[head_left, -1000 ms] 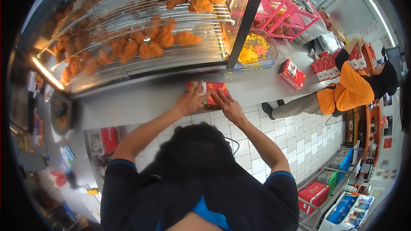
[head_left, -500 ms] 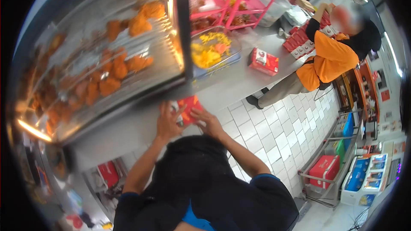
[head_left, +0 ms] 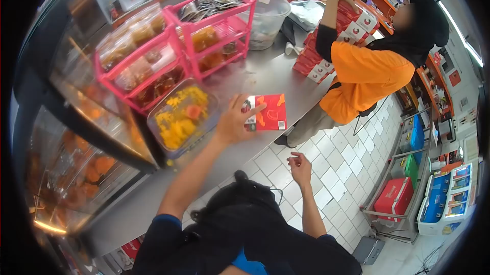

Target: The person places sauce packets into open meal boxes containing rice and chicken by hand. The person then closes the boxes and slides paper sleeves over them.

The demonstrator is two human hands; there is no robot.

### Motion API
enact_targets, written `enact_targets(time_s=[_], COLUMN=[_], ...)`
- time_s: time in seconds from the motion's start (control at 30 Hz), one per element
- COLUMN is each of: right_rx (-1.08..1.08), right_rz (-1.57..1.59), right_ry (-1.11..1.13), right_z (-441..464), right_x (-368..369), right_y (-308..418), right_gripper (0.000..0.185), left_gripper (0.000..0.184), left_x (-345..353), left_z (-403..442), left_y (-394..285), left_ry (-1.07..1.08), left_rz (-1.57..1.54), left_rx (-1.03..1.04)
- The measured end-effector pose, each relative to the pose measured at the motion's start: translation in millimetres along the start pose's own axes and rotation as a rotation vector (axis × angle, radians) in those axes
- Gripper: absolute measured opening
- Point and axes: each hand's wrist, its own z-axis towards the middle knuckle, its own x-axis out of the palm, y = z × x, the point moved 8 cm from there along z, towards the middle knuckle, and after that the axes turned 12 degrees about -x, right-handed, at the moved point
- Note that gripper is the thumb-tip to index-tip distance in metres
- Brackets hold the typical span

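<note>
My left hand [head_left: 234,122] reaches out over the steel counter [head_left: 275,78], its fingers gripping the left side of a small red printed carton [head_left: 273,111]. The carton has a white panel and is near the counter's front edge. Whether it rests on something underneath cannot be seen. My right hand [head_left: 300,167] is off the counter above the tiled floor, its fingers loosely bent and apart, with nothing in them. Left of the carton is a clear tub [head_left: 214,102] of yellow food.
Pink tiered racks [head_left: 186,53] hold packets behind the tub. A heated glass cabinet [head_left: 76,157] with fried food stands left. At the counter's far end, a person in an orange shirt [head_left: 372,73] handles stacked red cartons [head_left: 314,63]. A trolley [head_left: 370,208] carries coolers at right.
The view has swung toward the counter. Both hands were on the carton near the cabinet; now my left hand alone holds it farther right, past the tub. My right hand has let go.
</note>
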Motion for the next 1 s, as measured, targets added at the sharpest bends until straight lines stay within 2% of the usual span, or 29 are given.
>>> enact_targets(time_s=[0.13, 0.23, 0.33, 0.4, 0.5, 0.6, 0.63, 0.67, 0.7, 0.73, 0.77, 0.8, 0.83, 0.87, 0.93, 1.0], right_rx=[-0.027, -0.013, -0.12, -0.186, -0.376, -0.594, -0.654, -0.701, -0.738, -0.818, -0.877, -0.925, -0.907, -0.896, -0.799, -0.567], right_rz=[-0.016, -0.046, -0.063, -0.049, -0.006, 0.031, 0.021, -0.002, -0.033, -0.063, -0.084, -0.098, -0.08, -0.056, 0.024, 0.103], right_ry=[0.118, 0.302, 0.542, 0.76, 1.083, 1.385, 1.49, 1.598, 1.691, 1.778, 1.846, 1.896, 1.951, 1.995, 2.155, 2.325], right_z=[9, 10, 10, 5, -13, -41, -54, -72, -89, -105, -125, -151, -183, -210, -272, -359], right_x=[6, 30, 75, 111, 157, 209, 223, 237, 250, 261, 270, 276, 278, 276, 295, 315], right_y=[-1, 16, 43, 65, 102, 134, 138, 149, 159, 168, 176, 184, 197, 212, 217, 207], right_gripper=[0.023, 0.026, 0.028, 0.029, 0.028, 0.026, 0.026, 0.026, 0.026, 0.026, 0.027, 0.027, 0.027, 0.027, 0.028, 0.032], left_gripper=[0.082, 0.082, 0.081, 0.071, 0.058, 0.045, 0.038, 0.032, 0.027, 0.02, 0.017, 0.019, 0.02, 0.026, 0.034, 0.034], left_x=[95, 92, 60, 23, -4, -23, -27, -19, -37, -33, -5, 18, 108, 186, 248, 335], left_z=[33, 41, 12, -39, -180, -380, -467, -559, -633, -707, -781, -815, -885, -934, -886, -876], left_y=[37, 29, 13, 10, 27, 47, 38, 27, -19, -66, -128, -203, -258, -284, -323, -355], left_ry=[0.235, 0.292, 0.106, -0.056, -0.097, -0.195, -0.297, -0.429, -0.604, -0.797, -1.228, -1.627, -2.097, -1.007, -0.658, -0.621], left_rz=[0.102, 0.151, 0.258, 0.094, -0.038, -0.166, -0.058, 0.143, 0.278, 0.269, 0.423, 0.652, 0.834, 0.863, 0.621, -0.12], left_rx=[-0.037, -0.103, -0.067, -0.125, -0.611, -1.169, -1.446, -1.612, -1.85, -2.11, -2.176, -2.297, -2.387, -3.167, -3.024, -3.039])
